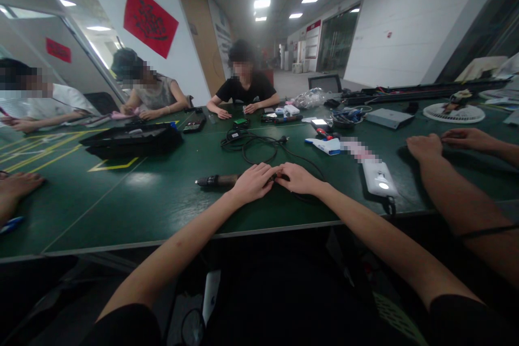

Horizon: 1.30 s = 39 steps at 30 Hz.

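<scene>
An electric screwdriver (219, 180) lies along the near part of the green table, its tip pointing left. Over its handle my left hand (253, 181) is closed, hiding most of the grip. My right hand (298, 178) meets it at the tool's rear end, fingers bent in a pinch around the dark cable end there; the fingers cover the exact joint. From this spot a black cable (312, 165) curves away behind my right hand. Further back lies a coiled black cord with a plug (284, 139).
At left is a black tray (133, 140). To the right lie a white power bank-like device (380, 178), a blue-and-white packet (324, 145) and a white fan grille (454, 112). A co-worker's arms (441, 167) rest close by on the right; another hand (18, 192) is at far left. Several people sit opposite.
</scene>
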Motion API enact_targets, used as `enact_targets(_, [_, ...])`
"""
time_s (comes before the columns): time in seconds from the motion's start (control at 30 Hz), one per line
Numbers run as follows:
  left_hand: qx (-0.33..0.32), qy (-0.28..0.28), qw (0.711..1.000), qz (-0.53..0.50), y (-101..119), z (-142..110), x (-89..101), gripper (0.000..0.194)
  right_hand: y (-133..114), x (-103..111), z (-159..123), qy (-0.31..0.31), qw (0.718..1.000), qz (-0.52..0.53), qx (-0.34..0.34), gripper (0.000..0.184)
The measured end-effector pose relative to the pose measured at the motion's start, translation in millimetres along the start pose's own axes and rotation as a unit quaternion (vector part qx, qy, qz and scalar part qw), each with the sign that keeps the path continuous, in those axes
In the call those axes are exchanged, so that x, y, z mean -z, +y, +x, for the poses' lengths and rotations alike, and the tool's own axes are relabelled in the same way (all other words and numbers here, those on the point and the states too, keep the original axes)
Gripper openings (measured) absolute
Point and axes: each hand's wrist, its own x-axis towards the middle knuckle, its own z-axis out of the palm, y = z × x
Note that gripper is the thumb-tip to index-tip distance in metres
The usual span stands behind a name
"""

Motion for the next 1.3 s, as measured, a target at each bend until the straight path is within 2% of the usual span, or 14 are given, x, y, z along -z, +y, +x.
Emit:
enact_targets(0.13, [-0.008, -0.001, 1.0, -0.002, -1.2, -0.2, -0.7, 0.058, -0.8, 0.6, 0.2, -0.003, 1.0, 0.003, -0.008, 0.013])
enact_targets(0.33, [0.005, 0.015, 1.0, -0.013, 0.4, -0.1, 1.1, 0.045, -0.5, 0.0, 0.4, 0.001, 1.0, 0.002, 0.0, 0.013])
enact_targets(0.47, [0.008, 0.058, 0.998, -0.039, 3.0, 0.2, 6.0, 0.024, 0.4, 0.5, -0.2, 0.001, 1.0, 0.01, 0.008, 0.009])
enact_targets(0.73, [0.03, 0.088, 0.995, 0.032, -7.4, -2.5, 7.6, 0.037, 2.5, 0.5, -0.7, -0.001, 1.0, 0.004, 0.019, 0.015])
enact_targets(0.83, [0.059, 0.093, 0.994, 0.011, -9.3, -3.7, 8.9, 0.029, 2.1, 1.1, -0.8, -0.004, 1.0, 0.008, 0.014, 0.016])
enact_targets(0.9, [0.057, 0.078, 0.995, -0.011, -7.6, -3.7, 11.5, 0.025, 1.9, 0.9, -0.8, -0.005, 1.0, 0.009, 0.007, 0.016])
enact_targets(0.97, [0.02, 0.043, 0.999, -0.017, -4.6, -3.4, 14.6, 0.036, 2.1, 0.0, -0.8, -0.002, 1.0, 0.009, 0.008, 0.014])
enact_targets(1.03, [-0.012, 0.014, 1.0, -0.009, -1.9, -3.4, 16.4, 0.036, 2.7, -1.3, -0.6, 0.004, 1.0, 0.009, 0.014, 0.012])
enact_targets(1.3, [-0.037, -0.005, 0.999, -0.003, -5.5, -4.8, 11.5, 0.027, 3.8, -2.2, -1.3, 0.006, 1.0, 0.004, 0.011, 0.012])
